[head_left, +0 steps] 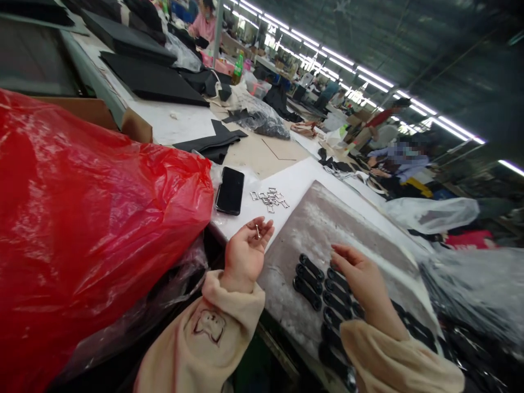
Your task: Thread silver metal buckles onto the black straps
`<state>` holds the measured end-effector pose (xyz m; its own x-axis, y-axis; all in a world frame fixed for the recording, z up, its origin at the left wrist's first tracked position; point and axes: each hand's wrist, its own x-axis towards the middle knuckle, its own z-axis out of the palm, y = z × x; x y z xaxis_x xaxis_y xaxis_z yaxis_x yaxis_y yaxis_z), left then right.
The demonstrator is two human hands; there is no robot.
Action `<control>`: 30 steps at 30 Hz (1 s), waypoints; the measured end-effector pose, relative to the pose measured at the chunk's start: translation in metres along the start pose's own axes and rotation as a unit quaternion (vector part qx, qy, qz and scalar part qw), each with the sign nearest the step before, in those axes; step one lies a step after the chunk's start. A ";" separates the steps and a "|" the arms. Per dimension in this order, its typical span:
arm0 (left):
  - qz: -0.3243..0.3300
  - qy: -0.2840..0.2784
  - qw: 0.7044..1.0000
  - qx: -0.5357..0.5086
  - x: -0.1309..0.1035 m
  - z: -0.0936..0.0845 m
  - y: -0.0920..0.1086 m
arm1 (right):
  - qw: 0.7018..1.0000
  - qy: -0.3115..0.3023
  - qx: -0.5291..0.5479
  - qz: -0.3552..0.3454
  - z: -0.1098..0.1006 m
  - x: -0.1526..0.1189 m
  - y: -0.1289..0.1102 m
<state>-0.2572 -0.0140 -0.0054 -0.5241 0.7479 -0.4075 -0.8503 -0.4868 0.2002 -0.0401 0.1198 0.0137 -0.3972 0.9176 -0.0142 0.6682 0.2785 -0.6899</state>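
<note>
My left hand is turned palm up with curled fingers, closed around a small silver metal buckle. Just beyond it, a loose pile of rectangular metal buckles lies on the white tabletop. My right hand hovers over rows of short black straps with rounded ends. Its thumb and fingertips come close together; whatever may be between them is too small to make out. The straps lie on a grey, worn board, and my right hand and sleeve hide some of them.
A large red plastic bag bulges at the left, beside a black phone. Black sheets and a green bottle stand farther back. Clear plastic covers items at the right. Other people work in the background.
</note>
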 end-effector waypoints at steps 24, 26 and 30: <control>-0.169 -0.051 0.984 0.009 -0.005 -0.004 -0.012 | 0.935 -0.001 -0.270 -0.231 0.010 -0.021 0.005; -0.170 -0.083 0.981 0.039 -0.006 -0.004 -0.016 | 0.905 0.074 -0.241 -0.342 0.000 -0.042 -0.004; -0.203 -0.145 0.963 0.101 -0.015 -0.003 -0.029 | 0.834 0.176 -0.196 -0.486 -0.017 -0.074 -0.021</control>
<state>-0.2244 -0.0126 -0.0081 -0.1136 0.9669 -0.2284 -0.9645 -0.0522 0.2588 -0.0137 0.0511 0.0416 -0.7076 0.2124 0.6739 0.3201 0.9466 0.0378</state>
